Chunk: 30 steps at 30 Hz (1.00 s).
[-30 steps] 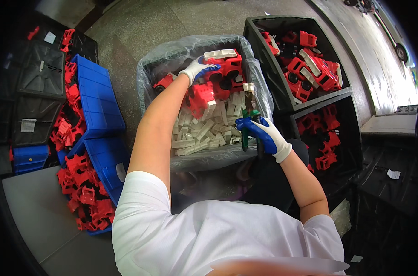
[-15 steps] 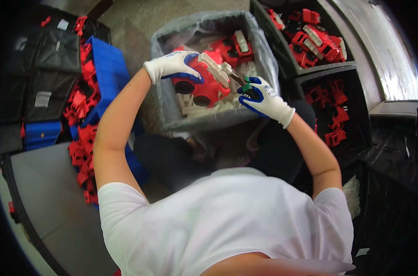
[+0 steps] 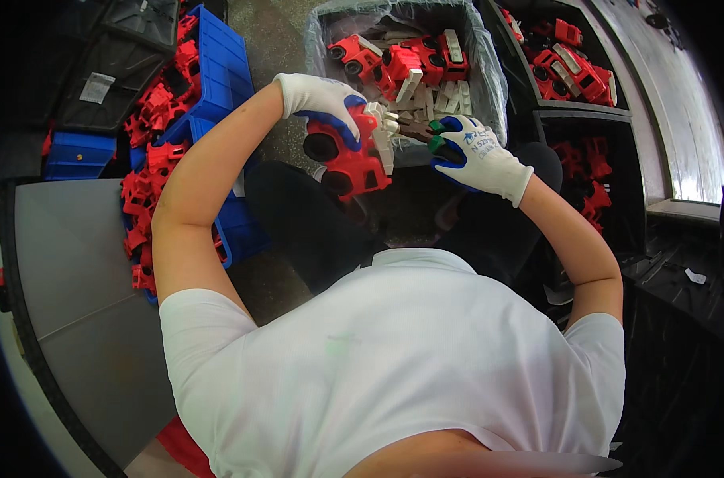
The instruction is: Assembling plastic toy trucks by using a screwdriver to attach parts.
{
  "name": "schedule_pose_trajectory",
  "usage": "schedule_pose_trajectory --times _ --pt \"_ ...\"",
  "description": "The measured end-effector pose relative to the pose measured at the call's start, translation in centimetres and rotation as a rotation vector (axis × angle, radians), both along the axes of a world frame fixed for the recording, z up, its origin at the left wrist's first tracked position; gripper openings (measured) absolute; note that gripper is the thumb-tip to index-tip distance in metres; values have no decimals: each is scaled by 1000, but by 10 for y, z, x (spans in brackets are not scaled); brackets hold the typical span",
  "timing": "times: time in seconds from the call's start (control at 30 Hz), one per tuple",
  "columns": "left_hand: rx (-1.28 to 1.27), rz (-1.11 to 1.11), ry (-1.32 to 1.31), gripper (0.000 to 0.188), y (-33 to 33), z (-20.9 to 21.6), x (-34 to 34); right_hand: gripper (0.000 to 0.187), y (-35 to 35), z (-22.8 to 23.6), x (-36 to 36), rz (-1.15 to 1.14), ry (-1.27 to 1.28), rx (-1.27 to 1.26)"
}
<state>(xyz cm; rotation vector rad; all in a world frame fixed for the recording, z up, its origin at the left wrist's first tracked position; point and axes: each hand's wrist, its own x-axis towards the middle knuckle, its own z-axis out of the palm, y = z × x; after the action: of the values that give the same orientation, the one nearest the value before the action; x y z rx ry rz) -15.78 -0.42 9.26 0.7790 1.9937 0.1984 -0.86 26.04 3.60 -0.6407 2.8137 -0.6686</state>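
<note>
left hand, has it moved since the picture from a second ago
Yes. Judged against the plastic-lined bin, the left hand has moved left and toward the person, from over its contents to its near left corner.

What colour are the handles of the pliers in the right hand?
The handles are green where they show, seen best in the head view.

Black crates (image 3: 132, 60) stand left of the upper blue crate (image 3: 225, 64); a grey panel (image 3: 75, 247) shows to its lower left.
</note>
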Motion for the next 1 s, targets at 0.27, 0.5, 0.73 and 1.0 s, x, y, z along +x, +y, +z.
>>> schedule_pose_trajectory --times 0.27,0.5,0.73,1.0 --pt "-101 -155 47 54 23 6 29 43 -5 4 20 53 -39 31" --pt "-289 -162 -175 59 21 -29 28 37 -33 -32 49 34 -207 -146" --pt "244 -288 468 71 -6 -13 41 50 4 -12 40 -26 -399 -293" --pt "596 -295 1447 58 13 -17 67 33 13 5 52 -62 -939 -996"
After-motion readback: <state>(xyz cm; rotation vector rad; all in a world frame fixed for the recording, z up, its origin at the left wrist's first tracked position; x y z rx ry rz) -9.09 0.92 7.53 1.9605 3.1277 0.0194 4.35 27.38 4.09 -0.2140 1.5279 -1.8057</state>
